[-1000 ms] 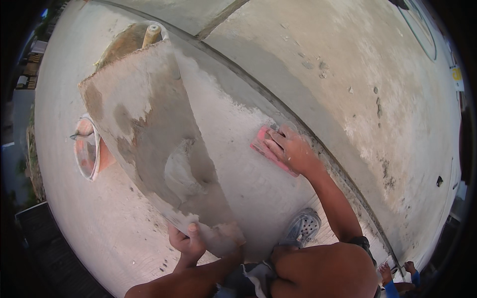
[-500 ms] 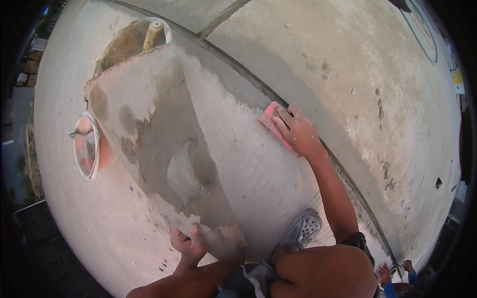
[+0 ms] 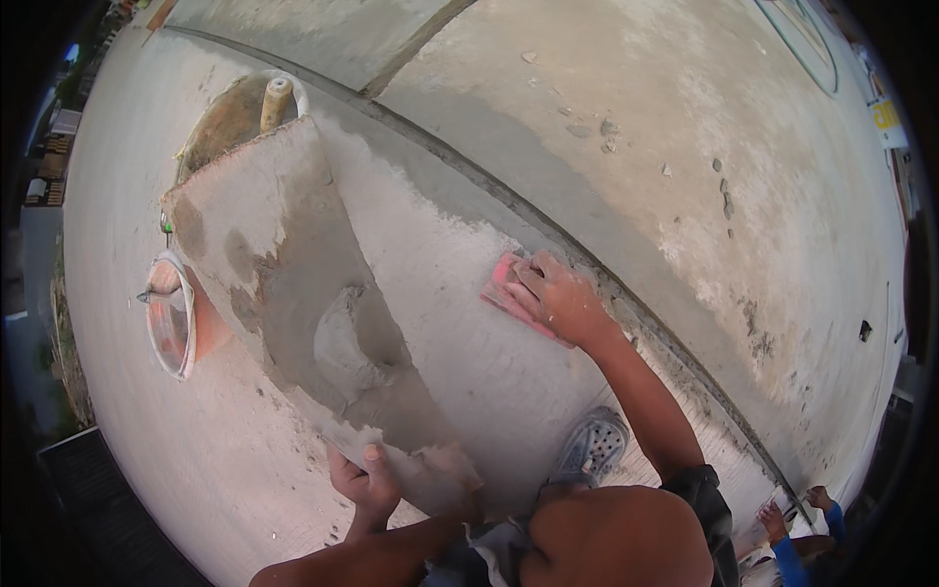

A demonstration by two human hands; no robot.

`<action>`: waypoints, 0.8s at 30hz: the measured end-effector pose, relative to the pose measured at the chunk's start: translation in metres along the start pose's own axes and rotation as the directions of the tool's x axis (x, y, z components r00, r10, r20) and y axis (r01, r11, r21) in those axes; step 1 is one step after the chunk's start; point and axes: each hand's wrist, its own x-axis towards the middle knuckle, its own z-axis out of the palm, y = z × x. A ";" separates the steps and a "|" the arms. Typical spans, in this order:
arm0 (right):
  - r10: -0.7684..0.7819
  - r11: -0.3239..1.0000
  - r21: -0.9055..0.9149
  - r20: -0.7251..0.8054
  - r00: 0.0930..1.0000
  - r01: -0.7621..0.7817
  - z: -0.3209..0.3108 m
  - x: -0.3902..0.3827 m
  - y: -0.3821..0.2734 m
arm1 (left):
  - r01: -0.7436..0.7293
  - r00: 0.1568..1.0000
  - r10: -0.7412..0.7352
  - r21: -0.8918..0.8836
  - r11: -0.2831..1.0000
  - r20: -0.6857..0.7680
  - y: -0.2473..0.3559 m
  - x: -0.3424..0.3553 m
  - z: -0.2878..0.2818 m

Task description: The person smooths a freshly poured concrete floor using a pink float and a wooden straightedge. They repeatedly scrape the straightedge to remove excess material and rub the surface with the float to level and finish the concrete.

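My left hand (image 3: 367, 481) grips the lower edge of a long board (image 3: 264, 303), smeared with grey wet mortar and carrying a paler lump near its middle. My right hand (image 3: 562, 303) holds a pink float (image 3: 501, 289) on the pale, powdery grey concrete surface, just short of a dark groove (image 3: 460, 161) that runs diagonally across it. Behind the board's far end sits a pale round bucket (image 3: 215, 117) with a pale cylindrical handle sticking up from it.
An orange bucket (image 3: 205, 323) with a white rim stands left of the board. My shoe (image 3: 597, 445) rests beside my knee. Another person's hands (image 3: 773, 519) in blue sleeves show at lower right. A hose loop (image 3: 822, 68) lies at top right, small debris on the right slab.
My right hand and the pink float moved up toward the groove, then back down and left. The other person's hands shifted slightly. My left hand still grips the board.
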 end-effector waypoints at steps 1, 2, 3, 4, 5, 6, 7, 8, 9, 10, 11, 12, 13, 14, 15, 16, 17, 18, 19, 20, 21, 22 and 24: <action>-0.009 1.000 -0.019 -0.019 1.000 0.009 -0.004 -0.004 -0.003 | 0.012 1.000 -0.012 0.001 1.000 0.011 -0.001 -0.002 -0.003; -0.022 0.999 -0.041 -0.038 0.999 0.021 -0.009 -0.009 -0.004 | 0.025 0.999 -0.025 0.000 1.000 0.020 0.001 -0.004 -0.004; -0.036 0.998 -0.062 -0.055 0.998 0.033 -0.013 -0.012 -0.004 | 0.038 0.999 -0.038 -0.001 0.999 0.027 0.004 -0.005 -0.003; -0.011 0.997 -0.083 -0.102 0.995 0.003 -0.014 -0.008 0.002 | 0.028 1.000 -0.028 -0.010 1.000 0.014 0.005 -0.006 0.000; 0.012 0.994 -0.102 -0.150 0.989 -0.027 -0.014 0.001 0.012 | 0.018 1.000 -0.018 -0.018 1.000 0.001 0.006 -0.005 0.004; 0.036 0.991 -0.120 -0.201 0.979 -0.061 -0.014 0.005 0.018 | 0.004 1.000 -0.004 -0.026 1.000 -0.010 0.009 -0.001 0.007; 0.013 0.992 -0.123 -0.184 0.983 -0.036 -0.011 0.000 0.020 | -0.002 1.000 0.002 -0.023 1.000 -0.013 0.013 0.000 0.009; -0.010 0.992 -0.128 -0.166 0.986 -0.012 -0.009 -0.008 0.020 | -0.006 1.000 0.006 -0.023 1.000 -0.016 0.016 0.001 0.010; -0.036 0.991 -0.132 -0.149 0.988 0.016 -0.008 -0.015 0.018 | -0.013 1.000 0.013 -0.022 1.000 -0.022 0.017 0.001 0.011; -0.048 0.995 -0.088 -0.132 0.990 0.037 -0.009 -0.025 0.015 | -0.013 1.000 0.013 -0.015 1.000 -0.012 0.015 0.000 0.010; -0.058 0.998 -0.039 -0.111 0.992 0.054 -0.012 -0.037 0.007 | -0.009 1.000 0.009 -0.005 1.000 0.001 0.014 -0.003 0.006; -0.069 0.997 0.011 -0.091 0.993 0.071 -0.016 -0.043 0.003 | -0.004 1.000 0.004 0.005 1.000 0.013 0.014 -0.005 0.004; -0.035 0.999 -0.017 -0.112 0.993 0.033 -0.017 -0.043 0.004 | -0.006 1.000 0.006 0.003 1.000 0.018 0.013 -0.005 0.003; -0.001 0.999 -0.043 -0.133 0.991 -0.005 -0.019 -0.040 0.007 | -0.008 1.000 0.008 0.002 1.000 0.024 0.010 -0.005 0.002; 0.033 0.997 -0.069 -0.155 0.987 -0.044 -0.020 -0.035 0.010 | -0.010 1.000 0.010 0.001 1.000 0.029 0.010 -0.004 0.003; 0.038 0.995 -0.087 -0.176 0.984 -0.054 -0.020 -0.031 0.017 | -0.013 1.000 0.012 0.007 1.000 0.024 0.013 -0.003 0.005; 0.044 0.992 -0.104 -0.194 0.980 -0.065 -0.015 -0.025 0.024 | -0.012 1.000 0.011 0.013 1.000 0.020 0.013 -0.002 0.006; 0.050 0.990 -0.122 -0.212 0.976 -0.077 -0.012 -0.025 0.028 | -0.011 1.000 0.011 0.020 1.000 0.017 0.012 -0.003 0.007; 0.037 0.993 -0.108 -0.178 0.983 -0.057 -0.010 -0.033 0.026 | -0.013 1.000 0.013 0.021 1.000 0.019 0.011 -0.005 0.006; 0.020 0.995 -0.094 -0.144 0.989 -0.034 -0.010 -0.043 0.019 | -0.016 1.000 0.016 0.022 1.000 0.018 0.010 -0.005 0.005; 0.002 0.997 -0.078 -0.114 0.993 -0.011 -0.010 -0.050 0.014 | -0.022 1.000 0.021 0.024 0.999 0.017 0.010 -0.005 0.005; 0.012 0.998 -0.054 -0.097 0.995 -0.017 -0.012 -0.054 0.011 | -0.024 1.000 0.024 0.025 0.999 0.019 0.011 -0.005 0.003; 0.027 1.000 -0.010 -0.058 0.998 -0.028 -0.017 -0.061 0.008 | -0.026 0.999 0.025 0.021 0.999 0.021 0.011 -0.007 0.003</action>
